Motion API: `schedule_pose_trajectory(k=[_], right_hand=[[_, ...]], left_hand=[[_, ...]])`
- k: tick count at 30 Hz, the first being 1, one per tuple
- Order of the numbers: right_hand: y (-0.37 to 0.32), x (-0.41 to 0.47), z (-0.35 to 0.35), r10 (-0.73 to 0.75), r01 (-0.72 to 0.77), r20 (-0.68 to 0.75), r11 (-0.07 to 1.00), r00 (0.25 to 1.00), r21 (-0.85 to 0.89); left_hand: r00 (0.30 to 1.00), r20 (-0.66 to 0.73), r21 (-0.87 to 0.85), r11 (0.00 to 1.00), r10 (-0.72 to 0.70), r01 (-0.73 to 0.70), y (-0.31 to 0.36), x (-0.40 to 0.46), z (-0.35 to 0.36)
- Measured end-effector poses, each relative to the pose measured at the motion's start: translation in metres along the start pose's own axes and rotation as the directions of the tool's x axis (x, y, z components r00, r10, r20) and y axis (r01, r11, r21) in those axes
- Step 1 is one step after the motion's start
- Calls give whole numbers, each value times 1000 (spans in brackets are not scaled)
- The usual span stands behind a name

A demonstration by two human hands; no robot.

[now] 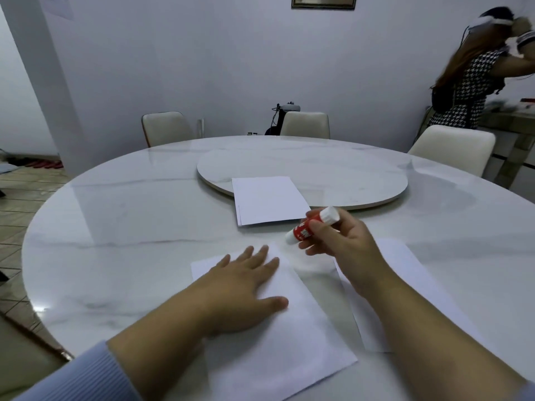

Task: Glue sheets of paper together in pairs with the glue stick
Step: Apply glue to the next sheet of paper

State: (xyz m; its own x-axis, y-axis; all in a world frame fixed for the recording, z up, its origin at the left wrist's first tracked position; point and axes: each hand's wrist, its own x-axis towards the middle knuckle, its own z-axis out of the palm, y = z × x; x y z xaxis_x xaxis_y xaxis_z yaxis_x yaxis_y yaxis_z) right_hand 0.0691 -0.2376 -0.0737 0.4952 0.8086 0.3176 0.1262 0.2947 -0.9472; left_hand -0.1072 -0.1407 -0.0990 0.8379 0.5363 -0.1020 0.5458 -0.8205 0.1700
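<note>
White marble-look bench underneath everything, glossy and probably slick, so loose sheets likely to skate if pushed. Far left, only floor tiles and a pale chair beyond the rim. Coming in from the left: left hand, fingers straight and spread, palm flat on the near sheet, pressing it down and gripping nothing. Thin and floppy, that paper; light enough to lift on a tacky stroke, easy to crease, so best pinned near the stretch being glued, or taken up by a corner or edge. Further back at centre, small paper stack, a few sheets by the look of its left edge, half on the bench and half up on the turntable, waiting. Next over, glue stick: red body, white ends, tilted with its lower end toward the near sheet, off the surface, just above the sheet's far corner. Cap on or off, cannot tell. Rigid, light, smooth plastic; barrel the place to hold, and exactly there the right hand pinches it, thumb and fingers curled round the red middle. Under that forearm, second sheet lying beside the first, gap of bare bench between them. Far right background, another person standing by a side table, not involved.
</note>
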Motion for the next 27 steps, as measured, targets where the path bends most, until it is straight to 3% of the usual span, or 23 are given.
schedule_pose_trajectory(k=[4, 9, 13, 20, 23, 27], right_hand=[[9, 2, 13, 13, -3, 65, 988, 998, -155], [18, 3, 18, 61, -20, 157, 967, 986, -256], [16, 3, 19, 44, 43, 216, 923, 975, -383], [-10, -9, 5, -10, 138, 279, 886, 960, -443], [-18, -13, -2, 111, 101, 407, 879, 907, -467], [-25, -18, -6, 344, -43, 537, 869, 770, -494]], left_hand=[[993, -96, 0, 998, -65, 65, 3, -1, 7], [994, -81, -6, 997, -73, 72, 6, -1, 8], [995, -66, 5, 997, -74, 75, 6, -1, 7], [995, -45, 19, 996, -83, 84, 4, 0, 8], [994, -64, 26, 996, -89, 91, 3, 1, 9], [995, -40, 29, 996, -88, 89, 6, 0, 8]])
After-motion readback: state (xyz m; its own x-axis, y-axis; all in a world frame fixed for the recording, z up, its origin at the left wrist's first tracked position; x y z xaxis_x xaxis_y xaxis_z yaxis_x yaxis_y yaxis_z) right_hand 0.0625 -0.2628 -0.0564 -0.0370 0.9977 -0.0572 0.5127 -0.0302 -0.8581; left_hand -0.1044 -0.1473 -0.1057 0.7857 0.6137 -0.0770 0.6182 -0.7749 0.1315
